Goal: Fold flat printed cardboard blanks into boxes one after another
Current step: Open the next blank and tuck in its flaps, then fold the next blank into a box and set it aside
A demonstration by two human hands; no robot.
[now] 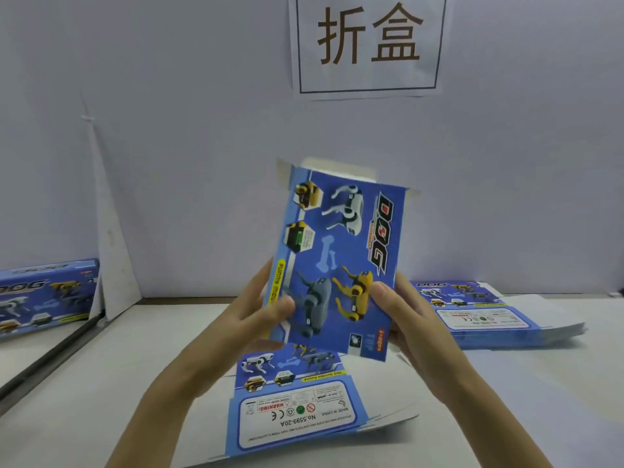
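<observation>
While left hand and right hand fingers clamp its lower sides, the upright blue blank shows printed robot dogs. A second blank lies flat at 6 o'clock.

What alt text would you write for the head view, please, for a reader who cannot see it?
The left hand and right hand hold a blue printed cardboard blank upright over a white table, thumbs on its front. Another blank lies flat beneath it; a stack of blanks sits at right, a folded box at left.
</observation>
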